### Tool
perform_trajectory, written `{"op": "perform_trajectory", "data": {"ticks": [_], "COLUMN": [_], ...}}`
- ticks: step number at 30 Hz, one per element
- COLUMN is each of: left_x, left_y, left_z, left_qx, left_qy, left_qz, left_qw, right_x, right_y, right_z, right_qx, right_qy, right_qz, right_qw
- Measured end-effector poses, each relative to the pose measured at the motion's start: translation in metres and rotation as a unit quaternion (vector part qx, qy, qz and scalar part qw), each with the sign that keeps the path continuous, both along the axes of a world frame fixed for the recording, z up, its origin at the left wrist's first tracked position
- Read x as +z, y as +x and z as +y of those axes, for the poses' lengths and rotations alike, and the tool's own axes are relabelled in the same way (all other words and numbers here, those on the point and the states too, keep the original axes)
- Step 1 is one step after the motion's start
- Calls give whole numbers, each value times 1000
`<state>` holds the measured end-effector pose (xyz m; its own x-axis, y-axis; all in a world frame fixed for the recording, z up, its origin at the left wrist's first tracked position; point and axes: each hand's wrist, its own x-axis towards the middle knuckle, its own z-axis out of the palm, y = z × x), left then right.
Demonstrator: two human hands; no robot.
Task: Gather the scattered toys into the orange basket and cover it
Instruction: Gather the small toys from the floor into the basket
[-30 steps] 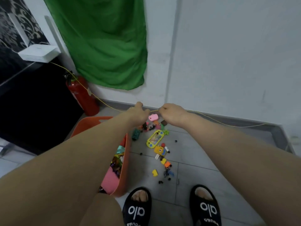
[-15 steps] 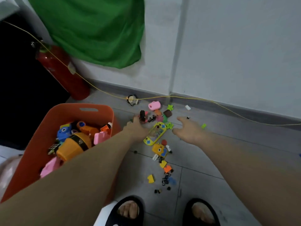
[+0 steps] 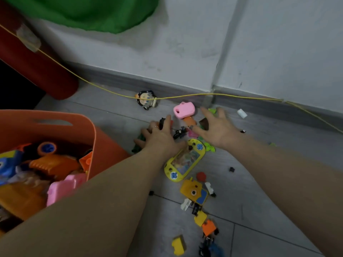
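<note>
Both hands [image 3: 163, 138] spread over scattered toys [image 3: 185, 160] — seemingly ungripped.

Orange basket [image 3: 95, 138], yellow game toy [image 3: 185, 160], seemingly green cloth [image 3: 92, 12]

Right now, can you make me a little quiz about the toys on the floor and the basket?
1. True or false: the orange basket is empty.
2. What colour is the game toy lying below the left hand?
A. blue B. yellow C. white
3. Which small toy lies on the floor under the yellow cord by the wall?

Key:
1. False. Toys are already inside it.
2. B, yellow.
3. The doll head.

Both hands, with the right hand, reach over the toy pile with fingers spread.
</note>
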<state>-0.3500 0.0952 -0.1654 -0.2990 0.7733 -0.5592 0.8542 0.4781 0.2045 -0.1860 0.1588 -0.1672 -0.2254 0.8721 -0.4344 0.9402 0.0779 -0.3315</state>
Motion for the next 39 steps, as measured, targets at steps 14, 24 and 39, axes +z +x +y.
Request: {"op": "perform_trajectory", "data": {"ticks": [14, 24, 39], "left_x": [-38, -39, 186], "left_y": [0, 2, -39], "left_z": [-34, -52, -65], "left_qx": [-66, -127, -59], "left_qy": [176, 161, 344], "left_qz": [39, 28, -32], "left_qw": [981, 978, 937], "right_x": [-30, -25, 173], "right_y": [-9, 7, -63], "right_z": [-37, -59, -85], "right_qx": [55, -79, -93], "right_qy": [145, 130, 172], "right_qz": [-10, 115, 270], "right_qw": [988, 982, 943]}}
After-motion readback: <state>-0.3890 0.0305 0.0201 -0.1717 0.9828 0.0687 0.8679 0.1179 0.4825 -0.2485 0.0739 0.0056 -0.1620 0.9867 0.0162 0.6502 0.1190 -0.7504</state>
